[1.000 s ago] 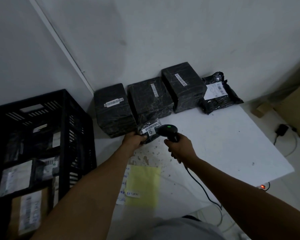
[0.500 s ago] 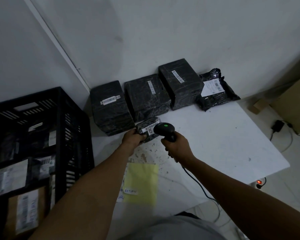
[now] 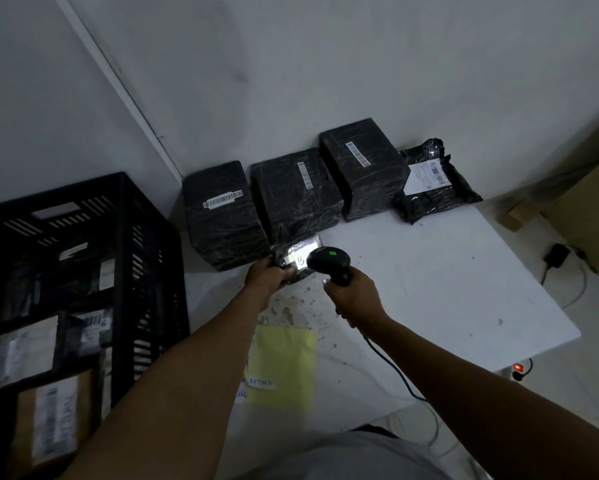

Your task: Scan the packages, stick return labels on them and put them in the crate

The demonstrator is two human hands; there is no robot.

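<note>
My left hand [image 3: 266, 279] grips a small black wrapped package [image 3: 299, 256] just above the white table [image 3: 447, 289]. Its white label is lit brightly and shows a handwritten "B". My right hand [image 3: 355, 295] holds a black barcode scanner [image 3: 329, 263] with a green light on top, its head close to the label. A yellow backing sheet [image 3: 284, 362] with white "RETURN" labels [image 3: 261, 383] lies on the table below my hands. The black plastic crate [image 3: 124, 244] stands at the left with several labelled packages inside.
Three black wrapped boxes [image 3: 221, 209] [image 3: 296, 188] [image 3: 362, 164] and a black poly bag [image 3: 433, 181] line the wall at the table's back. The scanner cable [image 3: 391, 368] runs off the front edge. A power strip with a red light [image 3: 518, 368] and a cardboard box [image 3: 589, 209] sit at the right.
The scanner's light now shines brightly on the small package's label, which was dim before. Both hands stay in about the same place.
</note>
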